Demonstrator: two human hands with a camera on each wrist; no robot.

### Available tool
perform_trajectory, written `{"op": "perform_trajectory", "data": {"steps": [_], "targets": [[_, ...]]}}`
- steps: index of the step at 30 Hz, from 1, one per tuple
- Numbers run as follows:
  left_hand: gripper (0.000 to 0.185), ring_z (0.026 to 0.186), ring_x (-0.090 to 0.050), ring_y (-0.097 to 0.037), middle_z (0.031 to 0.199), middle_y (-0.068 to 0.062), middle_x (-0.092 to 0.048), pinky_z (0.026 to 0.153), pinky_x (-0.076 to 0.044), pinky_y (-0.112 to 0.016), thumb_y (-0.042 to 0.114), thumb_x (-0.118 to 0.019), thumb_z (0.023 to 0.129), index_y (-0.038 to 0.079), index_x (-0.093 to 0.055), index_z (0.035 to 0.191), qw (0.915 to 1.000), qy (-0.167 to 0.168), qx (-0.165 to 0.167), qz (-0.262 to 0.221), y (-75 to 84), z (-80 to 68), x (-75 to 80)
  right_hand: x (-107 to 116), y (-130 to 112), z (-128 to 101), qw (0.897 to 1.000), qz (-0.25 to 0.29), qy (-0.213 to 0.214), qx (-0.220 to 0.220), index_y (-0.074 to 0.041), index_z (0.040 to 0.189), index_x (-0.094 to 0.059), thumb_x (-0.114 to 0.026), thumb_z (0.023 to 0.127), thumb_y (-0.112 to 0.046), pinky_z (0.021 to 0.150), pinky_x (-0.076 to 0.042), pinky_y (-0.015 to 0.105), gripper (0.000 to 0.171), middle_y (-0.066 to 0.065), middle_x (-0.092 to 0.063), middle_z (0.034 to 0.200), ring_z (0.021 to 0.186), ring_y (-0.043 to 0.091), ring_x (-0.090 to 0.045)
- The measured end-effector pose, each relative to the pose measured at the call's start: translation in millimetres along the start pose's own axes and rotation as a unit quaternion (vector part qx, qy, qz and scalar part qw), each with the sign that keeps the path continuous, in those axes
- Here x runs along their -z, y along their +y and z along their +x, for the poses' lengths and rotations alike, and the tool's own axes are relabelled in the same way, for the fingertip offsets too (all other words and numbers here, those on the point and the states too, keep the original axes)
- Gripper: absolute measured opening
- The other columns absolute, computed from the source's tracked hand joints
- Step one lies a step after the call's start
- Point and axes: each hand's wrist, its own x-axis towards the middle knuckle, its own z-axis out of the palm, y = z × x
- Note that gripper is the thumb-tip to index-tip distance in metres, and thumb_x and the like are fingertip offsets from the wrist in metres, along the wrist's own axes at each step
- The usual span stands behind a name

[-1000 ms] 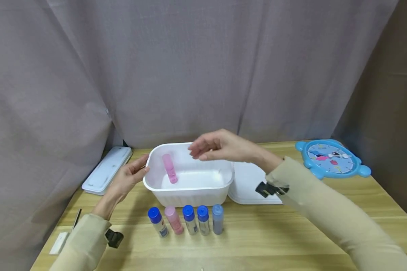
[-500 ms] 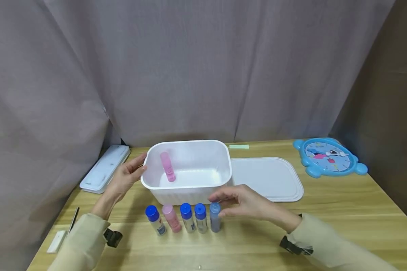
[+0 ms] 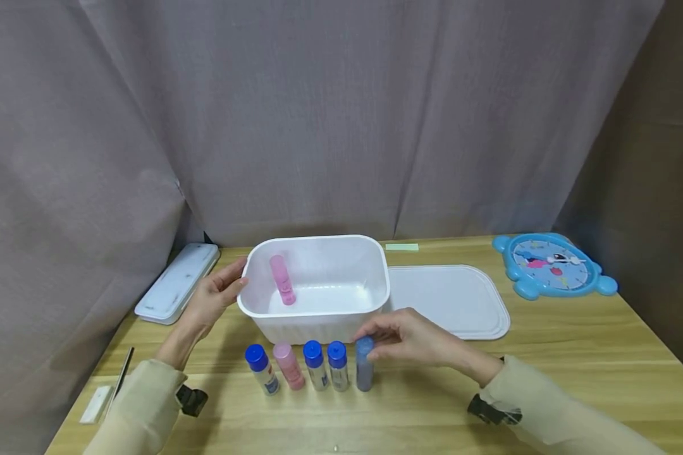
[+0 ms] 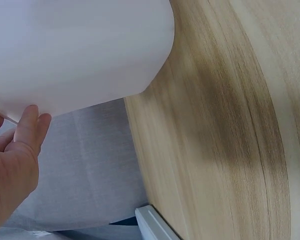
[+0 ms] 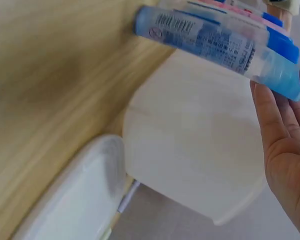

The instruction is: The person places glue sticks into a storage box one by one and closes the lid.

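Observation:
A white tub [image 3: 319,316] stands mid-table with a pink bottle [image 3: 283,280] leaning inside it. My left hand [image 3: 223,289] rests with straight fingers against the tub's left wall; in the left wrist view its fingers [image 4: 32,125] touch the tub [image 4: 80,50] below the rim. In front of the tub stands a row of several small bottles. My right hand [image 3: 375,341] pinches the cap of the light blue bottle [image 3: 364,370] at the row's right end. In the right wrist view that bottle [image 5: 215,45] stands on the table, with my right hand's fingers [image 5: 277,115] at its cap.
The tub's white lid [image 3: 449,300] lies right of it. A blue clock [image 3: 552,265] sits at the far right, a white case [image 3: 176,282] at the far left, a green note [image 3: 401,246] behind. A pen [image 3: 124,373] and small card [image 3: 95,404] lie front left.
My right hand came down from above the tub to the bottle row and closed its fingertips on the light blue bottle's cap. The left hand stayed at the tub.

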Motion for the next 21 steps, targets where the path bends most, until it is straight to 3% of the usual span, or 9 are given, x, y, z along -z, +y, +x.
{"op": "perform_trajectory", "data": {"steps": [6,13,17,21], "targets": [[0.053,0.126,-0.043,-0.022,0.147,-0.023,-0.033,0.089,-0.047,-0.014,0.012,-0.05,0.098,-0.004,-0.029,0.144,1.0,0.002,0.002,0.002,0.1,-0.2,0.1,31.0,-25.3,3.1,1.0,0.015,0.005,0.0,0.002,0.112,-0.063,-0.066,0.088,-0.012,0.071,-0.057,0.027,0.028,0.013,-0.069,0.101,0.088,0.007,-0.064],[0.053,0.13,-0.037,-0.032,0.148,-0.022,-0.032,0.094,-0.047,-0.02,0.012,-0.049,0.098,-0.004,-0.029,0.145,1.0,0.002,0.001,-0.004,-0.3,0.3,0.5,70.6,-67.8,25.2,0.996,0.015,0.082,0.029,0.003,0.114,-0.062,-0.064,0.088,-0.006,0.074,-0.056,0.029,0.028,-0.001,-0.068,0.101,0.084,0.011,-0.063],[0.053,0.131,-0.036,-0.033,0.149,-0.022,-0.031,0.096,-0.046,-0.024,0.012,-0.049,0.098,-0.004,-0.028,0.145,1.0,0.002,0.002,-0.007,-0.7,0.3,-0.4,70.1,-76.6,50.1,0.989,0.016,0.146,0.012,0.001,0.114,-0.062,-0.065,0.088,-0.007,0.077,-0.056,0.028,0.028,0.004,-0.068,0.098,0.085,0.014,-0.063],[0.053,0.13,-0.037,-0.033,0.148,-0.022,-0.033,0.093,-0.046,-0.018,0.013,-0.049,0.098,-0.004,-0.029,0.145,1.0,0.005,0.001,-0.008,-1.7,-0.1,-2.0,50.9,-66.7,82.3,0.98,0.015,0.196,-0.006,0.001,0.113,-0.063,-0.065,0.088,-0.005,0.076,-0.056,0.027,0.027,0.011,-0.067,0.096,0.083,0.014,-0.063]]}}
